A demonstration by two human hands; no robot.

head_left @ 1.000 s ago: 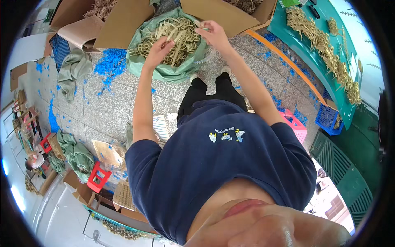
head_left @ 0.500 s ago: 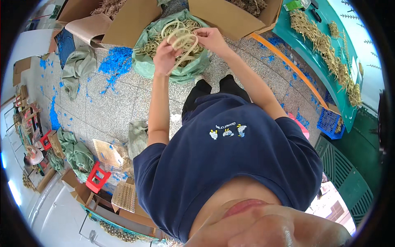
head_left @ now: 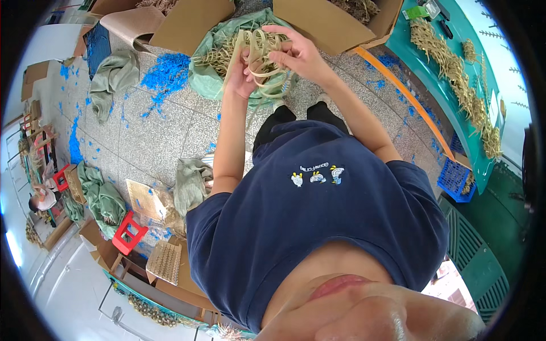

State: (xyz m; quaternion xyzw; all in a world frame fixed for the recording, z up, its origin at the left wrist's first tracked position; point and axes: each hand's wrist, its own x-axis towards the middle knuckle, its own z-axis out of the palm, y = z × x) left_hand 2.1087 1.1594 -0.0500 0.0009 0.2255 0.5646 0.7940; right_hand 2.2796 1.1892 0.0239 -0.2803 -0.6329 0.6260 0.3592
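Looped pale yellow-green flat strips are held up between my hands over a green woven sack. Around the lower left part of the loops, my left hand has its fingers closed. From the other side my right hand grips the loops, its forefinger reaching over them and its thumb bent in below. Lower ends of the strips dangle in front of the sack. Inside the sack lies a tangle of thin, dry, straw-coloured strips, partly hidden behind my hands.
Cardboard boxes flank the sack. Blue shreds litter the floor, with a grey-green cloth beside them. On the right stands a green table bearing dried bundles, with a blue crate below. A red stool and another person are at left.
My hands have come slightly lower and to the right, with the strips turned and spread into larger loops. My right hand has moved from a fingertip pinch to a wider grip.
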